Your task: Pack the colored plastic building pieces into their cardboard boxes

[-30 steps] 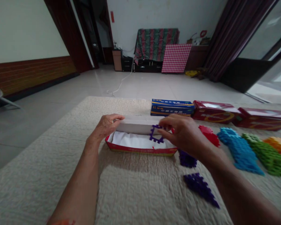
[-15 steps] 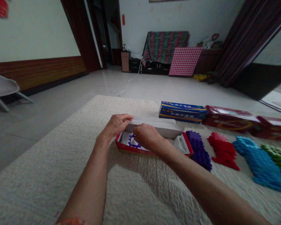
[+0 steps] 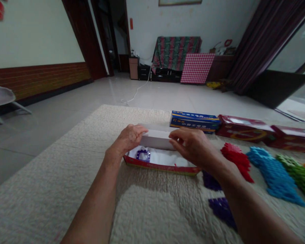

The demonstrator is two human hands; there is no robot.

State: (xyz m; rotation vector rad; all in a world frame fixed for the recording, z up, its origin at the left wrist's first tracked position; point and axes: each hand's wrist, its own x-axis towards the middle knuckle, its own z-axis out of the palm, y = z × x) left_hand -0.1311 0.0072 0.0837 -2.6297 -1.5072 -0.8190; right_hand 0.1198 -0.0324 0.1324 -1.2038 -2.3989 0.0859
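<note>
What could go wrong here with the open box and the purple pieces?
The right forearm passes over the purple pieces and might knock them. The raised flap could crease where the left hand grips it. The purple frame lies in the open box and might slide if it tips.

Left-hand grip [image 3: 129, 139] pinches raised white flap [image 3: 156, 136] of open red box [image 3: 162, 168]; right-hand grip [image 3: 193, 144] at same flap, contact unclear. Purple frame [image 3: 148, 156] lies inside, left end, on white lining [image 3: 165, 157].
</note>
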